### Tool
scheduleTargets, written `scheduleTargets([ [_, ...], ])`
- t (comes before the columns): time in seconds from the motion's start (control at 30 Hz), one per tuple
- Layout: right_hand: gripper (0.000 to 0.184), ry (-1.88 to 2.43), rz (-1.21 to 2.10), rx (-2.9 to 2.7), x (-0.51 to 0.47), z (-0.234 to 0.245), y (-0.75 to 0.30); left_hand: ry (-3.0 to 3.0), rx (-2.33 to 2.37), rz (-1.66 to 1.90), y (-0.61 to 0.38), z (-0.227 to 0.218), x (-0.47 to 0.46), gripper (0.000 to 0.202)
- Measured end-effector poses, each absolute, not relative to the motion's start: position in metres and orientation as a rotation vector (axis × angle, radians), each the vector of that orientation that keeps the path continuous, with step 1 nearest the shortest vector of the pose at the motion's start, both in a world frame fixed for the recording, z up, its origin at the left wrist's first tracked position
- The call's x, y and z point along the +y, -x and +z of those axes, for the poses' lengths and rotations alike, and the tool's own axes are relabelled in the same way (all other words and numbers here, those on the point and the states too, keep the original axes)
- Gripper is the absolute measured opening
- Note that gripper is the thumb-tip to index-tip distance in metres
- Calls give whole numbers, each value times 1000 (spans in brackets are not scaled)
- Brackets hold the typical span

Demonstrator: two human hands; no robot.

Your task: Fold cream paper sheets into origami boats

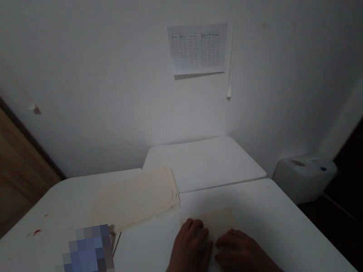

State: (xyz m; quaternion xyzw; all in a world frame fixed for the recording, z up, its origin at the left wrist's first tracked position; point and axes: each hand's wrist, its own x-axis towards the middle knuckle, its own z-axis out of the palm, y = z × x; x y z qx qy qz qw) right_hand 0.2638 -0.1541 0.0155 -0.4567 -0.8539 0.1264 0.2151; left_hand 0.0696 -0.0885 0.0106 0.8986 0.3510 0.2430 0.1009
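A thin cream sheet (220,216) lies on the white table in front of me, dim and partly covered by both hands. My left hand (191,249) rests on its left part, fingers curled and thumb pointing inward. Close beside it, my right hand (239,253) has its fingers bent and pressed together at the sheet's near middle. The fingertips of both hands almost meet there, at what looks like an edge or fold of the sheet. The palms and the sheet's near part are hidden. To the left lies a stack of larger cream sheets (136,196).
A pixelated blue and red item (81,266) lies at the left on the white table (146,261). Small red marks (37,232) show farther left. A printed chart (198,48) hangs on the wall. A white plastic container (303,178) stands beyond the table's right edge.
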Motion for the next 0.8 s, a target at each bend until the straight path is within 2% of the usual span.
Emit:
scheduleTargets([
  [0.07, 11, 1194, 282, -2413, -154, 6, -264, -2659, 1044, 706, -70, 12, -88, 11],
  [0.2, 21, 1154, 100, -2494, -156, -9, -269, -2664, 1056, 720, -71, 13, -89, 10],
  [0.37, 24, 1105, -58, -2521, -158, -3, -269, -2676, 1040, 768, -71, 14, -90, 11],
  [0.8, 16, 1061, -43, -2506, -159, -4, -269, -2683, 1038, 753, -70, 14, -90, 12],
])
